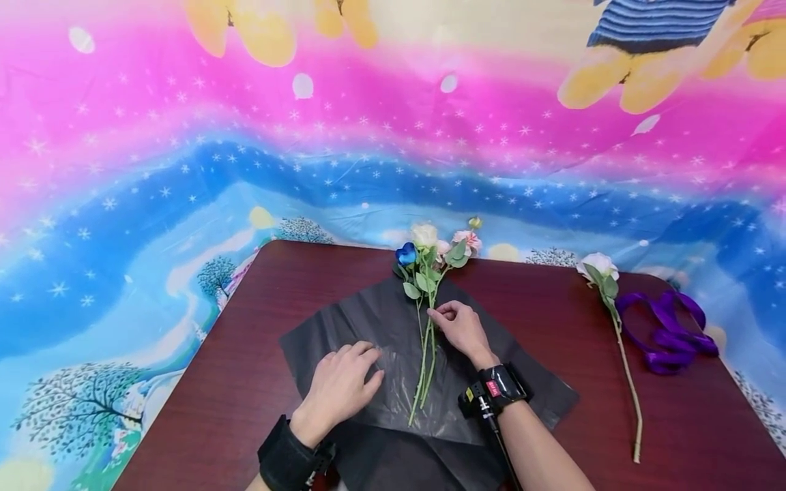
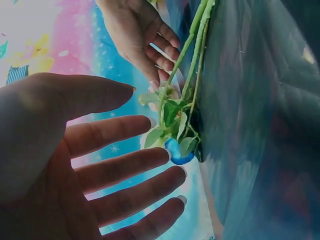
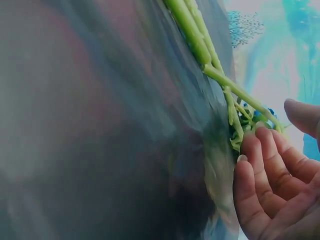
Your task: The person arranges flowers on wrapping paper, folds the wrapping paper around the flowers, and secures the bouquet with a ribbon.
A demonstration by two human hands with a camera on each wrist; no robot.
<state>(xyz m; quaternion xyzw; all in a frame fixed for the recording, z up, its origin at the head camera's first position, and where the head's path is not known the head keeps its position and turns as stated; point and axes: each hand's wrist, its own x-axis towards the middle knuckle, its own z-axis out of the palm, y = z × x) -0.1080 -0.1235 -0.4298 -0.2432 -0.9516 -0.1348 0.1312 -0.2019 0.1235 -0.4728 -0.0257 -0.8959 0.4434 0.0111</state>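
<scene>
Several artificial flowers lie together on black wrapping paper [image 1: 344, 327]: a white rose [image 1: 424, 235], a blue flower [image 1: 406, 254] and pink blossoms [image 1: 468, 241], with green leaves. Their long green stems [image 1: 422, 368] run toward the near side of the paper. My right hand [image 1: 462, 331] is at the upper stems, fingertips right at them; the right wrist view shows its thumb apart from the fingers [image 3: 272, 170]. To the left of the stems, my left hand [image 1: 345, 378] hovers over the paper with spread fingers [image 2: 125, 160] and holds nothing.
On the right of the dark red table [image 1: 233, 368] lies a single white rose [image 1: 598, 266] with a long brown-green stem. A looped purple ribbon [image 1: 669, 334] is beside it. A colourful printed cloth [image 1: 368, 136] hangs behind the table.
</scene>
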